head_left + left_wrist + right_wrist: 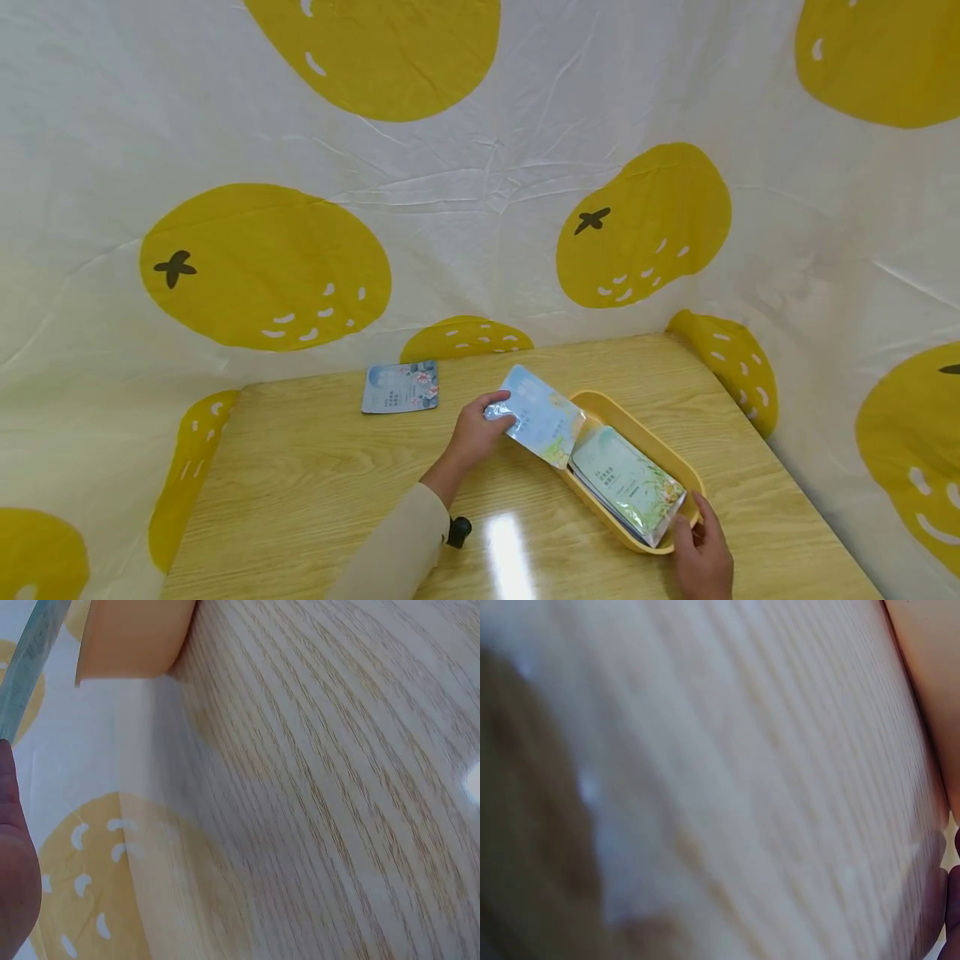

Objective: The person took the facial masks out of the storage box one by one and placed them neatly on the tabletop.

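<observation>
My left hand [480, 429] pinches a light-blue sheet-mask packet [536, 415] by its left edge, thumb on top. The packet is tilted, and its lower right corner overlaps the rim of a yellow oval basket [637, 433]. Inside that basket lies a stack of packets, a green floral one [626, 479] uppermost. At the near end, my right hand [702, 554] grips the basket's rim. The left wrist view catches the packet's edge [30, 667] above the hand; in the right wrist view the basket wall [937, 675] shows beside the fingertips [954, 900].
A grey-blue floral packet [400, 387] lies flat near the back edge of the wooden table [322, 492]. White cloth with yellow fruit prints [480, 275] hangs behind the table and along its sides. A black device [459, 532] sits at my left wrist.
</observation>
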Motion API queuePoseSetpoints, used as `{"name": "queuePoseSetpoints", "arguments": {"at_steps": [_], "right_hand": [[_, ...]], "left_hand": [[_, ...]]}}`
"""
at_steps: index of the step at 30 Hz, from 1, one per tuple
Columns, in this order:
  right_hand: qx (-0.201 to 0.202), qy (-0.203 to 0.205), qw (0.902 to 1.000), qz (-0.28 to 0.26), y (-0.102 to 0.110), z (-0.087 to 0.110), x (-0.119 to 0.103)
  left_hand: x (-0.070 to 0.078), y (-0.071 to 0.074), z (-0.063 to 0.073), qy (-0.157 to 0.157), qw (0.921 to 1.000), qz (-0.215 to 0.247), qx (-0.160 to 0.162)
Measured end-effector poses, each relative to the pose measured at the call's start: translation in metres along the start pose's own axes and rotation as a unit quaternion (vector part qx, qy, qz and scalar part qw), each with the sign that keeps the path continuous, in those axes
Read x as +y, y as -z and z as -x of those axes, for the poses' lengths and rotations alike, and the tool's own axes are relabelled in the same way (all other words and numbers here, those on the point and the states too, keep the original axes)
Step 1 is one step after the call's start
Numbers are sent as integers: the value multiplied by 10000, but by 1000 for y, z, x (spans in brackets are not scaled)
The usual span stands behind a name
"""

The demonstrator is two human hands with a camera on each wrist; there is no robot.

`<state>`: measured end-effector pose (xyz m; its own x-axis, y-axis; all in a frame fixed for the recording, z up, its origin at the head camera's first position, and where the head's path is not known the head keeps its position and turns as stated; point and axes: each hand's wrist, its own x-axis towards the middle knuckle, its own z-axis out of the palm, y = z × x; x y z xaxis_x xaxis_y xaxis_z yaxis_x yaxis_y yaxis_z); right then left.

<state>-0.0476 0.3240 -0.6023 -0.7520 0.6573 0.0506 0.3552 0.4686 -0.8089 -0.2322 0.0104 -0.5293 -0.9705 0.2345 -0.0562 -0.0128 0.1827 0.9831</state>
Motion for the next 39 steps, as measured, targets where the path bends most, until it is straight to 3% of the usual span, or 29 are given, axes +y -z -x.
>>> {"name": "queuePoseSetpoints", "arguments": {"at_steps": [10,20,31,39], "right_hand": [[-38,61,10000,-25,0,-1,4],[-92,93,9999,-75,0,-2,5],[-157,-178,9997,47,0,-3,2],[-40,56,10000,-41,-1,-2,4]], "left_hand": [[-9,14,-3,79,9983,58,569],[-17,22,-8,127,9913,-131,1301],[-26,30,-13,243,9872,21,1577],[-31,32,-14,352,9863,-53,1610]]}}
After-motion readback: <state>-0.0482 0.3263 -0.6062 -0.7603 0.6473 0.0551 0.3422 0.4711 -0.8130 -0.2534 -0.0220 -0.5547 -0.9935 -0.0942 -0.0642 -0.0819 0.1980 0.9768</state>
